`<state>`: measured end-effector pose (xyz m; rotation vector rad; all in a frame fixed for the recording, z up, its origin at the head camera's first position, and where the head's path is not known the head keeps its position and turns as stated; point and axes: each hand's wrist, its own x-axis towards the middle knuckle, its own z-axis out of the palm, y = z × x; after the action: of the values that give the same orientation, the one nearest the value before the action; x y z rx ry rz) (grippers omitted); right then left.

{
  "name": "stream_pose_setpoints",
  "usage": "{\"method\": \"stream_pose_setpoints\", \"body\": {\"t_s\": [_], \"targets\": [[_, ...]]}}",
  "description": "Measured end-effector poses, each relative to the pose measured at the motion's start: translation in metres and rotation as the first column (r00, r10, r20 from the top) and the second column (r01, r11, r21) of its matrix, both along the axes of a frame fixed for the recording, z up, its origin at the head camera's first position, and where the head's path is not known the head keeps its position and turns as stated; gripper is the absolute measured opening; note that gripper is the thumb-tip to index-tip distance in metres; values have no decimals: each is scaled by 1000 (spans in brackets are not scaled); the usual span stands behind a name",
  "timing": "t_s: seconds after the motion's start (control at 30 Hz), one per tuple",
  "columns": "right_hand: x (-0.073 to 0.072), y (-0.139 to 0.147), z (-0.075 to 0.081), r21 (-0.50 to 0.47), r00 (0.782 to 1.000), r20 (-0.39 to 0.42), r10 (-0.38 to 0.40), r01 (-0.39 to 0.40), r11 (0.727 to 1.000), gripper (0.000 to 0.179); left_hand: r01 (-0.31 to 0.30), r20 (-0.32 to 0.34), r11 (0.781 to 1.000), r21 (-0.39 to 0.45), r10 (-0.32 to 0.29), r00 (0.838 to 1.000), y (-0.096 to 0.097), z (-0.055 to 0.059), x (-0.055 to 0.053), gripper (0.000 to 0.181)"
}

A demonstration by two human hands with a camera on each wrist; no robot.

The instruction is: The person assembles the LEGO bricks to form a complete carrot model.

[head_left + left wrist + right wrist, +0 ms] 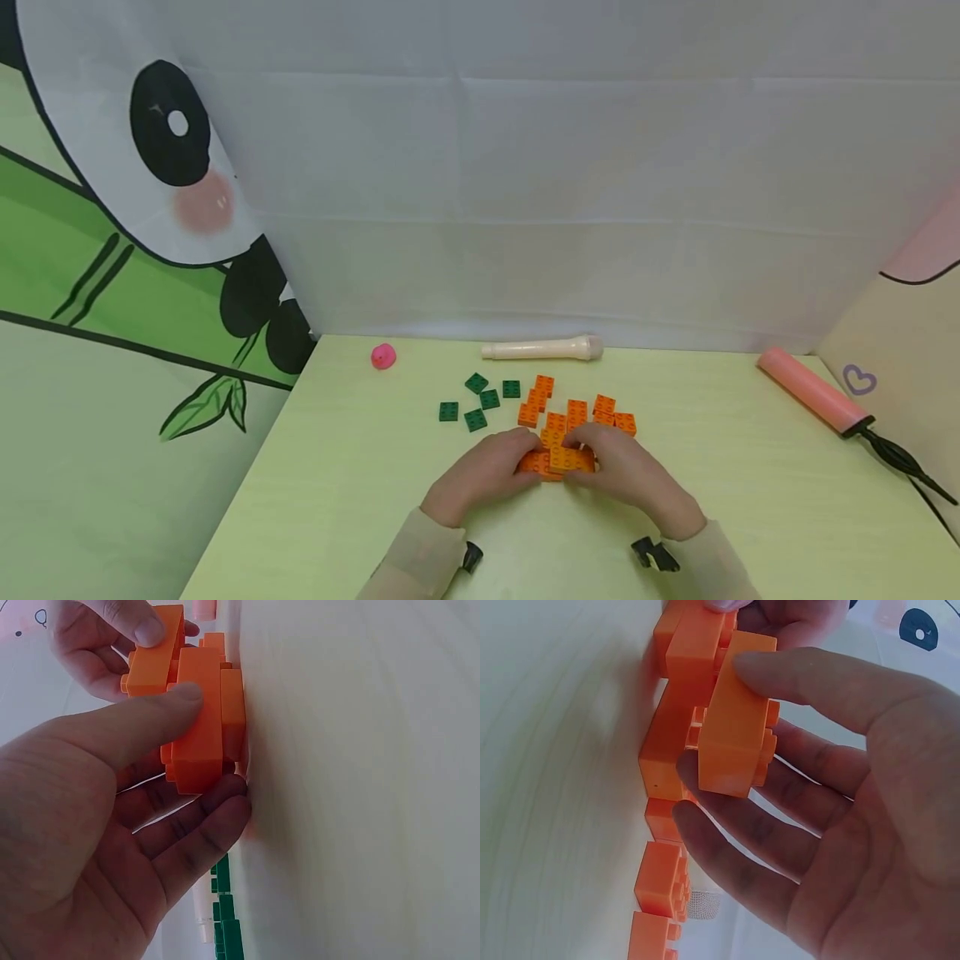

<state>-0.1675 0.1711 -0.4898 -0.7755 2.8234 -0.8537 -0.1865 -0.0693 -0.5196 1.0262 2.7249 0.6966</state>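
Note:
Near the middle of the table, my left hand grips one end of a small build of orange toy bricks, its thumb on the near side and its fingers behind. My right hand pinches another orange brick between thumb and fingers. This brick sits higher than the rest, overlapping the build's top at its right part, with studs facing up. In the right wrist view, a lower orange brick lies beneath it on the table. Fingers hide part of the build in the head view.
Several loose orange bricks lie just beyond the hands, with several green bricks to their left. Along the back are a pink round toy and a cream toy microphone. A pink cylinder with a black twisted end lies at right.

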Motion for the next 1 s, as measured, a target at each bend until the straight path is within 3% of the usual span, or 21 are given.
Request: {"method": "stream_pose_setpoints", "body": {"t_s": [0.67,1.0], "targets": [[2,-8,1,-2,1000,6,9,-9,1000,35,-4,6,1000,-10,4,1000,0,4,-1,20],[3,-11,-1,0,999,-12,53,-53,999,37,4,2,1000,-13,-4,1000,1,4,0,21]]}}
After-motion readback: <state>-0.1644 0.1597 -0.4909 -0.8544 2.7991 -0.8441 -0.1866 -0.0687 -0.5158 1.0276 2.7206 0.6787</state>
